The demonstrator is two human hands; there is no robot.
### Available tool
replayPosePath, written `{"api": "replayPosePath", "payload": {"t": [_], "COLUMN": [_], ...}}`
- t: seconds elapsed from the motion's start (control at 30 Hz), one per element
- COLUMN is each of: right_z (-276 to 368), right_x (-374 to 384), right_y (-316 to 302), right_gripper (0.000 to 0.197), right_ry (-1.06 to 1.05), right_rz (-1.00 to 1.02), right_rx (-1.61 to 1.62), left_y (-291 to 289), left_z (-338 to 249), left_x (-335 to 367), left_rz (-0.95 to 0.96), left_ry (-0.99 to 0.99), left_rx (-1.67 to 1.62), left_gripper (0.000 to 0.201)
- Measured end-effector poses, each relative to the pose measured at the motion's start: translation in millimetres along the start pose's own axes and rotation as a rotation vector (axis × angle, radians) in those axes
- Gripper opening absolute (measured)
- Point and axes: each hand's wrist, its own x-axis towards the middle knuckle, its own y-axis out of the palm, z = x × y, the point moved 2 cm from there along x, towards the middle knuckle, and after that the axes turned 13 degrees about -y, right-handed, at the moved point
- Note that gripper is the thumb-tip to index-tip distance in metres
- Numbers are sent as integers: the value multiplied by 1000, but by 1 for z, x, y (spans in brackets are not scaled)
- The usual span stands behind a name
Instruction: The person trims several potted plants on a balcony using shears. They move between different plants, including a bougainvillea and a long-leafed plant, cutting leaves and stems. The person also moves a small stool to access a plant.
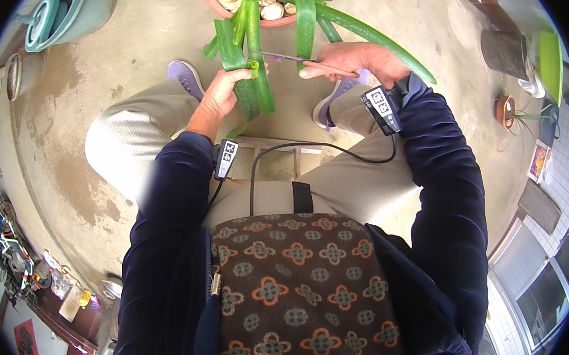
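A potted plant with long, strap-shaped green leaves (374, 38) stands ahead of me, its reddish pot (213, 2) topped with pale shells or stones (272, 11). My left hand (222, 94) is closed round a broad leaf (227, 44) that hangs down past the pot. By its fingertips shows a bright green bit of leaf (254, 68), perhaps a cut edge. In my right hand (362, 60) is a thin, dark-bladed tool (301, 60) with a reddish-brown handle. Its tip reaches the leaves just beside my left fingers; whether it touches them I cannot tell.
Between my knees is a low wooden frame (254, 141). A cable (322, 144) loops between devices on my wrists. Blue-green tubs (75, 23) stand far left, a small potted plant (505, 111) at right. Cluttered shelving (66, 311) lines the left side.
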Motion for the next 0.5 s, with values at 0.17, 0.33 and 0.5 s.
{"api": "replayPosePath", "payload": {"t": [0.17, 0.33, 0.5], "right_z": [8, 20, 18], "right_x": [-8, -22, -28], "right_y": [-1, -1, 6], "right_gripper": [69, 63, 59], "right_ry": [-7, -48, -95], "right_rz": [-22, -49, -51], "right_rx": [120, 148, 208], "left_y": [2, 10, 15], "left_z": [-12, -13, -14], "left_x": [-24, -45, -55], "left_rz": [-71, -177, -366], "left_ry": [19, 15, 93], "left_rx": [127, 136, 206], "left_gripper": [43, 32, 28]}}
